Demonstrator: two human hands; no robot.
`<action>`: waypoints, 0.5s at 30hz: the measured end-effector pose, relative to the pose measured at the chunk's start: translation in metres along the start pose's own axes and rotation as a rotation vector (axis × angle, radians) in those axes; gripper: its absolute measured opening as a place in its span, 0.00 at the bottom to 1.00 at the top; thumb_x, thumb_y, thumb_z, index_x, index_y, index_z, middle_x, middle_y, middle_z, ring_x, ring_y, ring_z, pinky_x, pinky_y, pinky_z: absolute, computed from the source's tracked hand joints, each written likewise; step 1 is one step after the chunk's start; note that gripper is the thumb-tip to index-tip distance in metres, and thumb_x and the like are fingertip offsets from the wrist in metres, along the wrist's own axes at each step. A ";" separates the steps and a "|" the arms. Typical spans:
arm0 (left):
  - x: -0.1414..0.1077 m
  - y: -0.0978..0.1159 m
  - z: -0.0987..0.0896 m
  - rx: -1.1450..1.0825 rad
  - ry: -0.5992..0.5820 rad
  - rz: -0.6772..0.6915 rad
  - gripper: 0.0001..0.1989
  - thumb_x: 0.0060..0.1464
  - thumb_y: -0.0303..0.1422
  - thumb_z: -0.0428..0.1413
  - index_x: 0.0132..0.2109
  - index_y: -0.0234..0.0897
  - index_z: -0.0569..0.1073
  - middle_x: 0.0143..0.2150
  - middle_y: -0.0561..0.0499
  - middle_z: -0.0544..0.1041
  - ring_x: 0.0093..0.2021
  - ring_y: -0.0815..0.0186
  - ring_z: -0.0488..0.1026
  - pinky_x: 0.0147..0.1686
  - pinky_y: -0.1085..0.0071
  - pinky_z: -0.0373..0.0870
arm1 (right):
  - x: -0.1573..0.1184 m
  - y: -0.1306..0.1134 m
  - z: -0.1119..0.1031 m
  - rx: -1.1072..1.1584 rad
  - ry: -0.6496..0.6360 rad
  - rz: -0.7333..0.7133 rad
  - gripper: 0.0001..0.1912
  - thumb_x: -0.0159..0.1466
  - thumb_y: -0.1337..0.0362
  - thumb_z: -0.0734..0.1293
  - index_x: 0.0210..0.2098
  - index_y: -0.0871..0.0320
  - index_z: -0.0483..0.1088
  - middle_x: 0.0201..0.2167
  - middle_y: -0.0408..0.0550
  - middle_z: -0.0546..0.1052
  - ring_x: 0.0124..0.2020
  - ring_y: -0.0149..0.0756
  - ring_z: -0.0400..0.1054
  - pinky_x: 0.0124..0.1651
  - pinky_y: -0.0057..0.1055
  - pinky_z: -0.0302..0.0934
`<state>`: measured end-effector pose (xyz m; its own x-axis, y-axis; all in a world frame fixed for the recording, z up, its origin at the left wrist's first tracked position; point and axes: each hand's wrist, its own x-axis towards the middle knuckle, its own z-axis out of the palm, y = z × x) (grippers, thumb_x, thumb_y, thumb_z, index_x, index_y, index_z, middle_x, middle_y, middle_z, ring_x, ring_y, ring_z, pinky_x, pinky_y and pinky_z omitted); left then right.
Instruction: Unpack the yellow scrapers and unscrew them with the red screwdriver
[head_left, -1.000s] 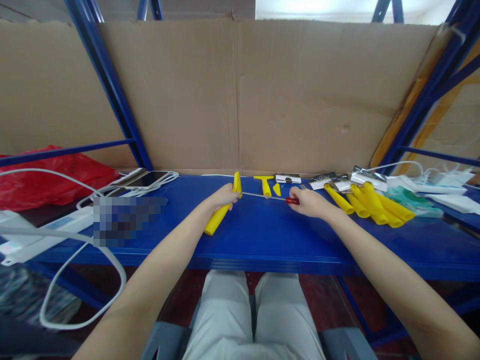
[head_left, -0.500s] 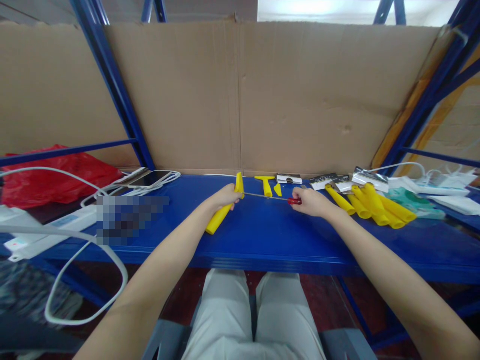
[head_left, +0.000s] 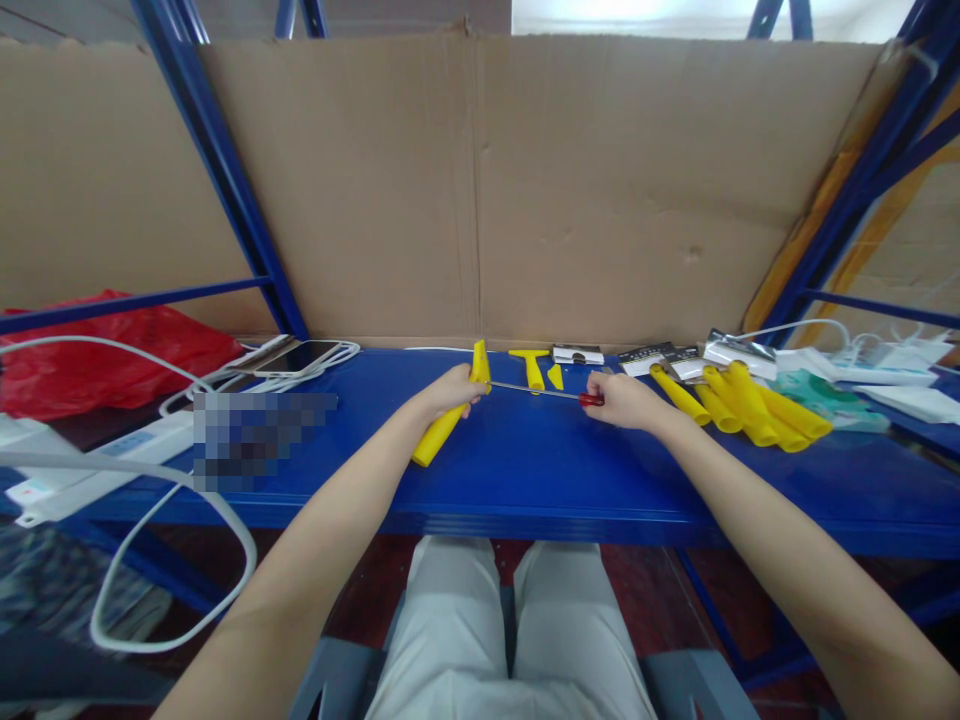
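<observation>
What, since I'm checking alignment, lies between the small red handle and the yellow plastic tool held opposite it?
In the head view, a thin metal shaft runs from the red handle toward the yellow tool; tip contact is unclear.

Ylw tool (head_left: 439, 436) + red-hndl screwdriver (head_left: 590, 399)
Tool slants 7 to 1 o'clock; screwdriver at its 3, thin metal shaft pointing approx 9, at tool's upper pt.
</observation>
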<state>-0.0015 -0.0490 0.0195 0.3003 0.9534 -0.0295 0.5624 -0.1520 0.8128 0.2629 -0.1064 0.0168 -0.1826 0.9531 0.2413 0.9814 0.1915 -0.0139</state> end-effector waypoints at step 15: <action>0.006 -0.009 -0.001 -0.078 -0.115 0.071 0.09 0.48 0.24 0.52 0.34 0.37 0.58 0.20 0.59 0.66 0.12 0.73 0.63 0.14 0.76 0.59 | 0.000 0.004 -0.002 -0.052 -0.026 0.039 0.05 0.55 0.63 0.61 0.28 0.58 0.65 0.29 0.50 0.74 0.29 0.36 0.66 0.30 0.28 0.52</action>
<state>-0.0058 -0.0420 0.0130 0.4261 0.9040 -0.0338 0.4768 -0.1927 0.8577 0.2666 -0.1061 0.0185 -0.1453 0.9655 0.2160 0.9894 0.1426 0.0280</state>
